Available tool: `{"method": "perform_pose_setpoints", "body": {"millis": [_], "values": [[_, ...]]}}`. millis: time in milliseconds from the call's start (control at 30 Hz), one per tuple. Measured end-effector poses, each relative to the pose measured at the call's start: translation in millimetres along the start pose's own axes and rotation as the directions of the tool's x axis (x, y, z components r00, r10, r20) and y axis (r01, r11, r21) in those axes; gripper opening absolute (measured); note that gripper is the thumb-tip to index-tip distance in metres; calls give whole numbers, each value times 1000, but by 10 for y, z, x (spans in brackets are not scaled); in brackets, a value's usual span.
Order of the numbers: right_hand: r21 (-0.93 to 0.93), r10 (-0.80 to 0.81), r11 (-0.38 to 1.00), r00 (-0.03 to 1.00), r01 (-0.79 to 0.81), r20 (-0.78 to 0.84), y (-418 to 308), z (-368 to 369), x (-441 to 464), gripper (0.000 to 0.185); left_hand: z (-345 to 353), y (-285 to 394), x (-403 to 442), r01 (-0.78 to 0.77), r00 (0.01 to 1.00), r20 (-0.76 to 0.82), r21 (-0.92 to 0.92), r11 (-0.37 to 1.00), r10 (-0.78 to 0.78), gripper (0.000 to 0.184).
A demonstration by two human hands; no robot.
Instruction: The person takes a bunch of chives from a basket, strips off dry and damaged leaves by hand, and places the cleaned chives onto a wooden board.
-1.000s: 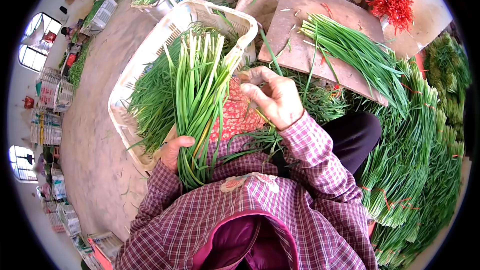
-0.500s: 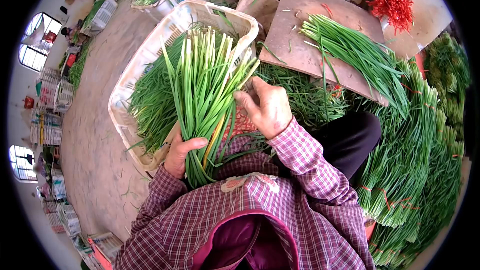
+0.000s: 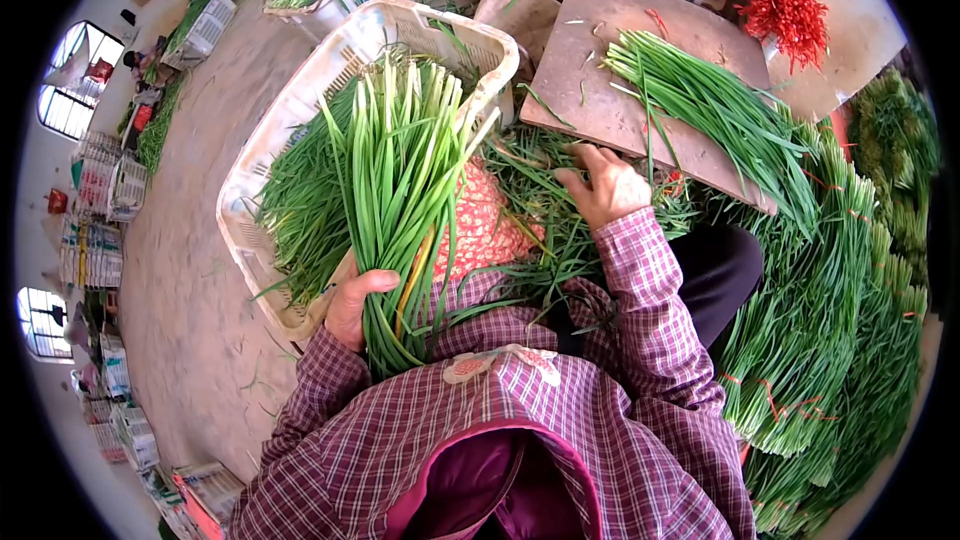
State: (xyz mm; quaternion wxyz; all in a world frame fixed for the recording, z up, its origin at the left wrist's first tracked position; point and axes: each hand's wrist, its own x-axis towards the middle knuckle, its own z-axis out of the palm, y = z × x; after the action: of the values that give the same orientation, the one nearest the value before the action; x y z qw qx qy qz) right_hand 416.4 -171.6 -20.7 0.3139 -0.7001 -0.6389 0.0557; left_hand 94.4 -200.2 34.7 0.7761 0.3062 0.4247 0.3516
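Observation:
My left hand (image 3: 358,306) is wrapped round the lower part of a bunch of garlic chives (image 3: 395,180), thumb across the front. The pale cut ends point up and away from me, and a few yellowed leaves show low in the bunch. To the right, my right hand (image 3: 608,188) hovers over a heap of loose chive leaves (image 3: 560,215), thumb and fingers apart. A board (image 3: 590,30) lies just beyond that hand, with a smaller pile of chives (image 3: 710,105) on it. Red patterned cloth (image 3: 480,225) shows between the bunch and the heap.
A white plastic crate (image 3: 245,175) holding more chives (image 3: 305,200) stands behind the bunch. Red ties (image 3: 785,20) hang at the upper right. Tied chive bundles (image 3: 810,360) are stacked along my right side. Several crates (image 3: 130,190) line the far left wall.
My right hand has moved away from the bunch, rightward over the loose leaves, uncovering the red patterned cloth. The left hand keeps its hold on the bunch.

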Motion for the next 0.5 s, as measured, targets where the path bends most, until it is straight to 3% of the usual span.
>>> {"method": "perform_pose_setpoints", "body": {"millis": [67, 100, 133, 200, 233, 300, 400, 467, 500], "values": [[402, -137, 910, 989, 103, 56, -136, 44, 24, 33, -50, -20, 21, 19, 1000, 18, -32, 999, -19, 70], [541, -140, 840, 979, 39, 147, -335, -64, 19, 33, -64, -27, 24, 42, 999, 38, -65, 997, -39, 69], [659, -157, 751, 960, -37, 233, -543, -152, -9, 34, -42, -33, 22, 45, 998, 38, -62, 997, -43, 69], [812, -190, 584, 973, 7, 128, -751, 18, -59, 45, 15, -42, 21, 8, 999, 51, 1, 1000, -8, 62], [866, -164, 485, 960, -121, 226, -855, 15, -59, 44, -30, -48, 25, 8, 999, 51, 3, 1000, -8, 62], [848, -128, 519, 972, -105, 199, -987, -3, -37, 38, -126, -51, 35, 100, 980, 181, -86, 991, -83, 68], [789, -154, 614, 980, -2, 123, -1121, -33, -32, 28, 103, -1, 6, 20, 960, 278, 17, 1000, -24, 70], [759, -167, 646, 985, 80, 38, -1170, -70, -17, 27, 267, 32, -28, -37, 981, 192, 51, 998, 27, 68], [697, -210, 698, 978, 166, -23, -1171, -92, 3, 24, 225, 32, -14, 17, 985, 164, 174, 985, -46, 64]]}}
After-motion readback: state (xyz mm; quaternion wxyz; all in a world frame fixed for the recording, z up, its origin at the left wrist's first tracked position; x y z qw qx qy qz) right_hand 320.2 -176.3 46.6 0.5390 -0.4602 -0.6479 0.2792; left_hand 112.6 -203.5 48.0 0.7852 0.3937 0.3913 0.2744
